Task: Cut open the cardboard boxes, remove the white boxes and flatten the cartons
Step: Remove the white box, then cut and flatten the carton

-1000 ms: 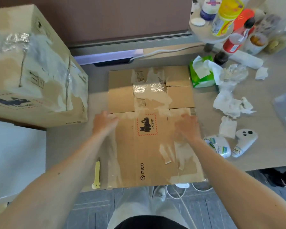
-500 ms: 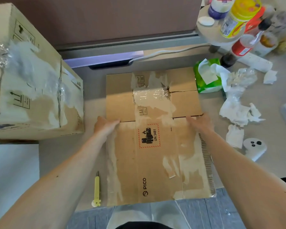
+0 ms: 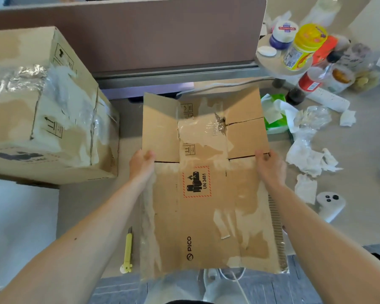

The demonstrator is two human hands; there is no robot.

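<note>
Grey counter (image 3: 92, 205), partition behind. The flattened carton (image 3: 206, 216) sits mid-counter, near end hanging past the front edge, far left flap tilted up. Left hand (image 3: 140, 166) and right hand (image 3: 271, 170) each grip a side edge at the flap slits. Fingers (image 3: 150, 155) are curled onto the cardboard and hold nothing else.

Risks, left to right:
- Taped box (image 3: 42, 110) at far left looks unopened and stands near the carton. A wide swing left likely bumps it.
- Knife (image 3: 127, 249) lies just beside the carton's left edge, close to the front edge. Dragging the carton probably sweeps it to the floor. Can't tell if the blade is out.
- Torn tape on the carton may snag and lift the flaps.
- Tissues (image 3: 309, 159) and controller (image 3: 329, 207) lie just right of the carton. A swing right could shove them along the counter.

Counts:
- 1 taped box
- 1 knife
- 1 flat carton
- 2 hands
- 1 green tissue pack (image 3: 274, 121)
- 1 controller
- Loose tissues: several, too tangled to count
- Jars (image 3: 303, 47) far right: several, blurred
- White boxes: none in view
</note>
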